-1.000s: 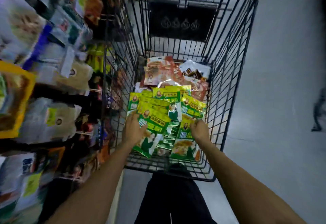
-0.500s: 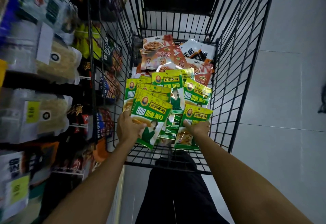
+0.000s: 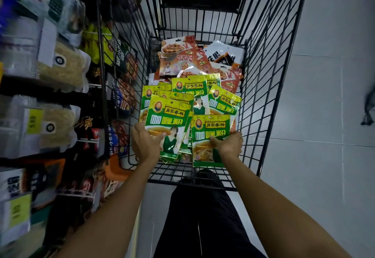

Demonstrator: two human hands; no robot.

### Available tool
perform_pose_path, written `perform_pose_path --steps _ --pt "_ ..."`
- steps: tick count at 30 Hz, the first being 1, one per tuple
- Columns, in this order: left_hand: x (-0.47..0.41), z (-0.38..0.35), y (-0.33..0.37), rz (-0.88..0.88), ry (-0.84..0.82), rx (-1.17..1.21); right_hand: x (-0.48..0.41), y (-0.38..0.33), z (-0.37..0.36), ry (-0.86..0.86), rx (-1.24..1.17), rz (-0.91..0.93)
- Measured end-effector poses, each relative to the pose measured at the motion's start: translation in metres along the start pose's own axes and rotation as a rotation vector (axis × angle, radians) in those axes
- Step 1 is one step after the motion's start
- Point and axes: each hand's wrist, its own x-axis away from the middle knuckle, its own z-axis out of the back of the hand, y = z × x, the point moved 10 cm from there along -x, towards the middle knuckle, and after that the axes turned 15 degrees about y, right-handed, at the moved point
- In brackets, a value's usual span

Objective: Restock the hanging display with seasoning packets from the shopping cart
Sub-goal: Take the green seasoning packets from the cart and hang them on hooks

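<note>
A heap of green packets lies in the near end of the black cart. The left hand grips a bunch of them by the lower left edge, with its thumb on the front. The right hand holds a single packet by its right side, fingers curled round it. Red packets and a white packet lie farther back. A rack of hanging bags stands left of the cart. The grey floor is on the right.
</note>
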Motion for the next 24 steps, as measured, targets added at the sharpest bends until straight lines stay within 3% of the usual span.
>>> perform_pose_path --steps 8,14,19,24 --pt "-0.001 -0.016 -0.006 0.127 -0.254 0.174 0.021 0.004 -0.009 -0.208 -0.256 -0.038" --pt "0.014 -0.024 -0.003 0.150 -0.397 0.345 0.024 0.007 -0.018 -0.294 -0.124 0.024" --pt "0.006 -0.002 0.009 0.213 -0.384 0.461 0.030 -0.027 -0.001 -0.281 -0.270 0.074" --pt "-0.016 0.064 0.037 0.201 -0.261 0.572 0.064 -0.109 0.035 -0.358 -0.333 0.283"
